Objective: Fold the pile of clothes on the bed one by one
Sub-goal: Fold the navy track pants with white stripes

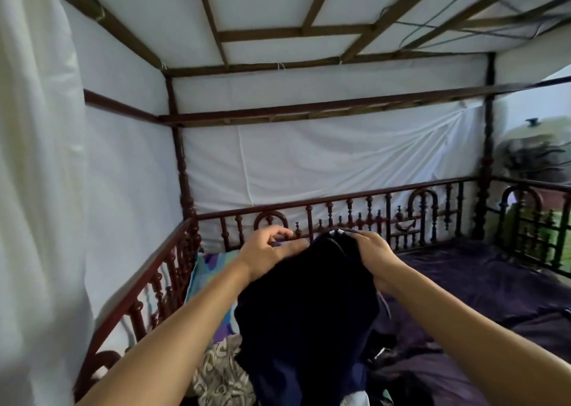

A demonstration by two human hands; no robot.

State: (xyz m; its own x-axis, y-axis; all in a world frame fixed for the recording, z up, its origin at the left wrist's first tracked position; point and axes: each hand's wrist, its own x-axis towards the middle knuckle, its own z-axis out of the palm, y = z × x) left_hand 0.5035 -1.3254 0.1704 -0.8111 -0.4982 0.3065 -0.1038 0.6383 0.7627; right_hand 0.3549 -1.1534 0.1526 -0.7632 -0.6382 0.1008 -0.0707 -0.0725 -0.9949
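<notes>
A dark navy garment (pixel 309 307) hangs in the air in front of me, held up by its top edge. My left hand (pixel 268 251) pinches the upper left part of the cloth with thumb and fingers. The upper right part is bunched in my right hand (pixel 374 254), whose fingers curl round it. Below the garment lies the pile of clothes (pixel 222 371), with a grey patterned piece and dark items showing; the hanging garment hides much of it.
The bed has a dark purple sheet (pixel 482 285) and a low carved wooden railing (pixel 355 217) round it. White cloth walls and a canopy frame enclose the bed. A colourful pillow (pixel 210 269) lies at the left rail.
</notes>
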